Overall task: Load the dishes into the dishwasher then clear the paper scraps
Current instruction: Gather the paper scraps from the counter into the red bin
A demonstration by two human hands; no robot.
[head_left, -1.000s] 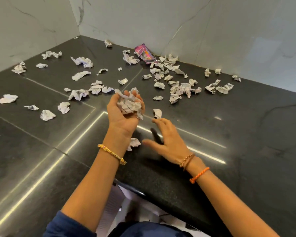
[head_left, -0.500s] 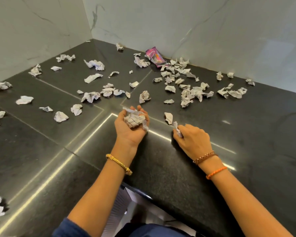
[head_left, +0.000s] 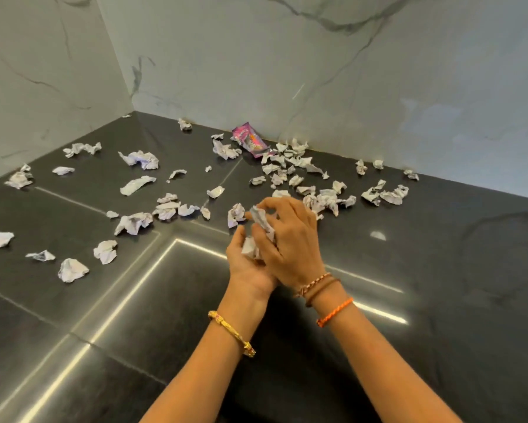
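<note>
Gathering is under way: a wad (head_left: 258, 230) of crumpled scraps is cupped in the left hand (head_left: 246, 267), and the right hand (head_left: 290, 239), fingers curled, presses another piece onto it. More scraps (head_left: 317, 199) are strewn over the counter (head_left: 439, 285) from 9 to 2 o'clock. Being light, soft and springy, they are best pinched at a fold and squeezed tight.

paper scraps (head_left: 317, 199) crowd ahead, countertop (head_left: 439, 300) bare rightward
</note>
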